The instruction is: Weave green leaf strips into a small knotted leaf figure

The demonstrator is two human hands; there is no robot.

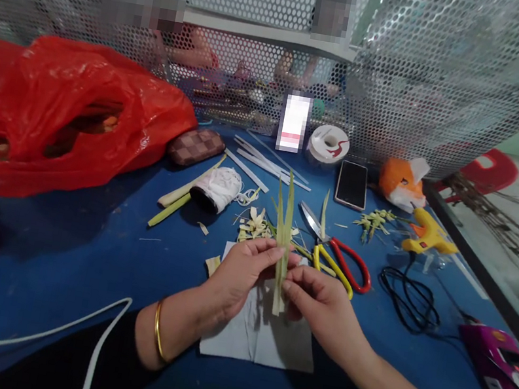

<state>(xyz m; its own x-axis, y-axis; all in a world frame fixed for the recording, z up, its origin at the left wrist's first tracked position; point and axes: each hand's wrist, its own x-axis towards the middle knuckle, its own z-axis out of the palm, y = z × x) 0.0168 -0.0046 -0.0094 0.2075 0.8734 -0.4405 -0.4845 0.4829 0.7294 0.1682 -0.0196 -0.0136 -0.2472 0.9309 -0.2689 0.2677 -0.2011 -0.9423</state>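
Observation:
Both my hands hold a bundle of pale green leaf strips upright over a grey sheet of paper on the blue table. My left hand pinches the strips from the left, fingers closed, a gold bangle on its wrist. My right hand grips the lower end of the strips from the right, fingers curled. The strip tips fan out upward. Cut leaf bits lie just beyond my hands.
Scissors with red and yellow handles lie right of the strips. Farther back are a phone, a yellow glue gun with black cord, a tape roll, white thread, a red plastic bag and a perforated screen with people behind.

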